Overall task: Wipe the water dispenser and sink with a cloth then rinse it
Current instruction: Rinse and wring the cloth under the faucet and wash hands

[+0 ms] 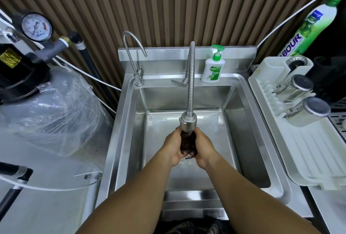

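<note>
A dark brown wet cloth [188, 145] is bunched between both my hands over the steel sink [129, 121]. My left hand [173, 148] presses it from the left and my right hand [203, 149] from the right, fingers closed around it. The cloth sits directly under the spray head [188, 121] of the flexible hose tap [191, 76]. Water runs onto the cloth and splashes on the sink floor. A slim gooseneck water dispenser tap [131, 54] stands at the sink's back left corner.
A Dettol pump bottle [212, 67] stands on the back ledge. A white dish rack [299, 131] with two steel cups [303, 99] is on the right, with a green dish soap bottle [314, 26] behind. A plastic-wrapped filter tank [50, 110] and pressure gauge [36, 26] are on the left.
</note>
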Tool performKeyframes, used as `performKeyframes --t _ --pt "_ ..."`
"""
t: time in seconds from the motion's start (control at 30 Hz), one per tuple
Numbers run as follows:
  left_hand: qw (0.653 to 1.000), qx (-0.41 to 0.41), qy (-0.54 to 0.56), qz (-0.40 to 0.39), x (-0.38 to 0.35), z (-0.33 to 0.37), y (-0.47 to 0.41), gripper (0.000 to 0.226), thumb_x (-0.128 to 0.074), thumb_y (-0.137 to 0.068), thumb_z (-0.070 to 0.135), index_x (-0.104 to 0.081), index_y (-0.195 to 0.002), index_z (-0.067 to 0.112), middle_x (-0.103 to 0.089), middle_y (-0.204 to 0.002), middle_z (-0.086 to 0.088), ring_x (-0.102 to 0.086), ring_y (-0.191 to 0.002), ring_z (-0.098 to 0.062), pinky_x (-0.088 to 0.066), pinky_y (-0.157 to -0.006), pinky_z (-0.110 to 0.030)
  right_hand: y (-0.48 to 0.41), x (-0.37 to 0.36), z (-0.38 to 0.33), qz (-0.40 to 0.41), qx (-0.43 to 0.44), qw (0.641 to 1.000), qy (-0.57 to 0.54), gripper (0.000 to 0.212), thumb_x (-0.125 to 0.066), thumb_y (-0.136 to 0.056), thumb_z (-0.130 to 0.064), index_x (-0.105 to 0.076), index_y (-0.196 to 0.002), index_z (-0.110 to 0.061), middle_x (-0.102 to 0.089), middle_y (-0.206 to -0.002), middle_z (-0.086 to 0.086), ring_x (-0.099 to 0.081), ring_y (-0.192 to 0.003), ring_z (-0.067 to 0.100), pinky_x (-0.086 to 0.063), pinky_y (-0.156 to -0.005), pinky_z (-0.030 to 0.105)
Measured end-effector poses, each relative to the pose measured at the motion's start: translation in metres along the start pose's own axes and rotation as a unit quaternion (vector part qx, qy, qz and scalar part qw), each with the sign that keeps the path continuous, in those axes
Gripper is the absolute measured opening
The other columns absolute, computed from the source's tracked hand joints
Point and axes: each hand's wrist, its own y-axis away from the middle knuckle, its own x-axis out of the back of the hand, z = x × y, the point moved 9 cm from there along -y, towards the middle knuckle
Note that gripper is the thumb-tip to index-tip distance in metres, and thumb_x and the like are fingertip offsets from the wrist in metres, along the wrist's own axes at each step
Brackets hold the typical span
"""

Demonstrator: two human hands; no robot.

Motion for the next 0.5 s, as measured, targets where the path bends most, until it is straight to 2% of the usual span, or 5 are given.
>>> performKeyframes --t 0.07,0.13,0.23,0.33,0.5 --pt "0.999 -0.022 -0.024 0.027 -0.007 0.008 -0.001 0.021 -0.058 -0.094 0.031 -0.063 -0.085 0.014 -0.066 -0.073 -0.008 -0.055 -0.060 -0.022 -0.042 -0.053 -0.025 -0.004 -0.003 -0.011 0.034 0.021 0.999 0.028 0.030 -0.050 -0.091 -0.042 -0.056 -0.080 -0.014 -0.057 -0.063 0.007 -0.045 -0.051 0.020 -0.031 -0.050 0.028" --pt "0.997 -0.046 -0.034 0.052 -0.011 0.015 -0.003 0.017 -0.055 -0.094 0.022 -0.057 -0.080 0.013 -0.058 -0.071 -0.008 -0.048 -0.059 -0.019 -0.036 -0.050 -0.021 -0.009 -0.003 -0.016 0.058 0.032 0.998 0.008 0.023 -0.054 -0.093 -0.028 -0.050 -0.074 -0.015 -0.052 -0.061 0.005 -0.041 -0.053 0.019 -0.030 -0.050 0.026" --pt "0.994 -0.060 -0.047 0.080 -0.009 0.017 -0.008 0.027 -0.054 -0.094 0.012 -0.051 -0.067 0.013 -0.050 -0.060 -0.003 -0.043 -0.052 -0.016 -0.032 -0.041 -0.013 -0.018 -0.002 -0.013 0.079 0.030 0.996 -0.027 0.024 -0.056 -0.090 -0.012 -0.047 -0.068 -0.014 -0.049 -0.061 0.006 -0.040 -0.057 0.020 -0.031 -0.051 0.026" --pt "0.991 -0.063 -0.073 0.092 -0.009 0.017 -0.011 0.032 -0.053 -0.096 0.008 -0.050 -0.064 0.012 -0.048 -0.056 -0.002 -0.042 -0.050 -0.015 -0.031 -0.038 -0.013 -0.027 0.002 -0.009 0.107 0.030 0.993 -0.038 0.030 -0.058 -0.090 -0.009 -0.047 -0.063 -0.015 -0.050 -0.056 0.003 -0.043 -0.055 0.020 -0.035 -0.050 0.025" --pt "0.989 -0.078 -0.084 0.098 -0.007 0.024 -0.017 0.031 -0.055 -0.095 0.006 -0.050 -0.064 0.011 -0.048 -0.058 -0.005 -0.044 -0.051 -0.018 -0.035 -0.047 -0.018 -0.034 0.003 -0.012 0.130 0.041 0.991 -0.017 0.025 -0.063 -0.081 -0.009 -0.047 -0.064 -0.014 -0.047 -0.056 0.006 -0.041 -0.061 0.020 -0.035 -0.052 0.029"
